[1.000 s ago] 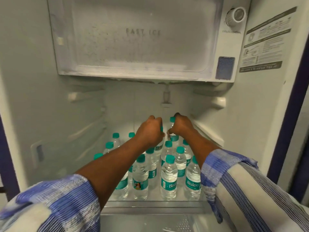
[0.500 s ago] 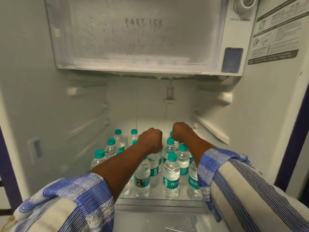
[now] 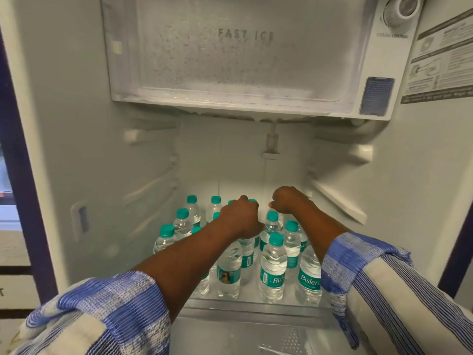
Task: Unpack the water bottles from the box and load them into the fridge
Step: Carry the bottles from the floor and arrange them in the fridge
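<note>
Water bottles, some fourteen, on one shelf beneath left hand, right hand

Both the left hand and the right hand show only their backs, with fingers curled away from the camera, so what they grip cannot be told. A teal cap peeks past the left knuckles, perhaps on a held bottle. Several of the bottles lie behind the left forearm. The right sleeve hides part of the front right bottle. The top edge cuts the dial. The sticker runs off the right edge, its print too small to read.
</note>
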`<control>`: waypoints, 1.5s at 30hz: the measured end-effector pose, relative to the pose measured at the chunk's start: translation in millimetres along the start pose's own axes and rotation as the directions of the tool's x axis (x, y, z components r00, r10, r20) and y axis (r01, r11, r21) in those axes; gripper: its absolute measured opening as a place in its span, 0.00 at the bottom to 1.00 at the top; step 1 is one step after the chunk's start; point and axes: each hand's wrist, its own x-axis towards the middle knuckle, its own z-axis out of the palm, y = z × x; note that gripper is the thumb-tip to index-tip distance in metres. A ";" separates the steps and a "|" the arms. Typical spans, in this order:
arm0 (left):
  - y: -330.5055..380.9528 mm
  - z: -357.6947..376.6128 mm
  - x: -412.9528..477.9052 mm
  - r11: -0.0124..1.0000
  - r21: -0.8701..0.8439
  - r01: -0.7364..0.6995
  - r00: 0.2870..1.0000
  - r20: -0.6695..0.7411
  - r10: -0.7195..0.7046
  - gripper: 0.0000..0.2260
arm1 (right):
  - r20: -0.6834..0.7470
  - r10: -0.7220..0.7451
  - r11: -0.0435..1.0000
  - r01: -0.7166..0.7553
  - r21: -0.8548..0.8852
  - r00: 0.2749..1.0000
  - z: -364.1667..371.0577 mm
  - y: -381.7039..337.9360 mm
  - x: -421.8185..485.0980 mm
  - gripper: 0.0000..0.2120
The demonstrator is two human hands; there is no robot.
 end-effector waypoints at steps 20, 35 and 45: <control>-72.9 -52.0 -186.3 0.941 -0.259 -0.219 0.956 -0.250 0.153 0.16 | -0.192 -0.522 0.721 0.550 0.421 0.831 -41.8 -105.6 -208.2 0.05; -212.7 -23.1 -377.1 0.899 -0.420 0.127 0.983 -0.069 -0.172 0.10 | 0.094 -0.869 0.449 0.697 0.559 0.485 78.3 -242.4 -309.7 0.03; -297.5 54.3 -507.5 0.736 -0.415 0.535 0.833 0.114 -0.541 0.13 | 0.307 -0.893 0.446 0.735 0.510 0.329 194.0 -341.9 -360.3 0.07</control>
